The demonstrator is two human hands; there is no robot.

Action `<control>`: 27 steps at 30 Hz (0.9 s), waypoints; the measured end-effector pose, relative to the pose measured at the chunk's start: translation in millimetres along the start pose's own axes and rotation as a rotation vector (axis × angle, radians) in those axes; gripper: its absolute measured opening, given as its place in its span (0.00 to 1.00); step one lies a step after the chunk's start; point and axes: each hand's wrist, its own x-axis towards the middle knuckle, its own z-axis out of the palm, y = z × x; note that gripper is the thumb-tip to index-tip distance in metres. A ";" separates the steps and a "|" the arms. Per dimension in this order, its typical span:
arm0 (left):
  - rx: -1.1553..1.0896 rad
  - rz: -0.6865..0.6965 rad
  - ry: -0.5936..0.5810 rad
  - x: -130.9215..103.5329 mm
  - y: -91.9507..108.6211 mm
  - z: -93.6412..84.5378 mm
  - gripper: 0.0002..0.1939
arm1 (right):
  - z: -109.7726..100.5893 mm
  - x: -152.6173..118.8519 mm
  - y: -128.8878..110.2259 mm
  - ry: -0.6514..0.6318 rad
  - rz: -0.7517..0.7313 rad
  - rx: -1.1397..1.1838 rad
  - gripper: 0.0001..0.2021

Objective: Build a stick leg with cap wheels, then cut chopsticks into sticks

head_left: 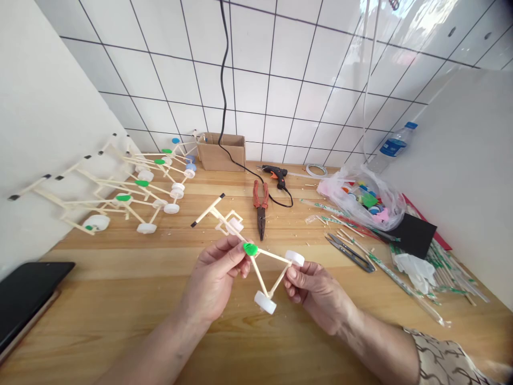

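Note:
A small tricycle model (pixel 258 272) of pale sticks is held up over the wooden table by both hands. It has white bottle-cap wheels, a green seat piece (pixel 250 249) and a handlebar (pixel 208 210) with black tips pointing up and left. My left hand (pixel 216 272) pinches the frame just left of the green seat, its thumb against the edge. Around the stick joint beside the right white wheel (pixel 294 258) the fingers of my right hand (pixel 316 291) are closed. Another white wheel (pixel 265 302) hangs at the bottom between the hands.
Several similar models (pixel 140 183) stand at left, near a cardboard box (pixel 222 152). Pliers (pixel 261 211) and a glue gun (pixel 276 174) lie ahead. Scissors (pixel 350 252), wrapped sticks, a bag of caps (pixel 368 200) and a bottle (pixel 395 147) are right; a black tablet (pixel 30 294) lies left.

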 end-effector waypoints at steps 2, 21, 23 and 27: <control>0.004 -0.010 0.000 0.3 0.9 0.9 0.09 | -0.1 0.0 -0.1 0.002 0.008 0.000 0.12; 0.101 -0.057 0.011 1.4 -8.2 -0.4 0.08 | -0.9 4.7 -2.1 0.040 0.039 0.052 0.12; 0.116 -0.062 0.008 1.6 -10.1 -0.6 0.09 | -1.5 5.7 -2.0 0.054 0.048 0.055 0.12; 0.150 -0.063 0.011 0.1 -14.2 -0.4 0.10 | -1.2 6.3 -2.4 0.055 0.060 0.053 0.12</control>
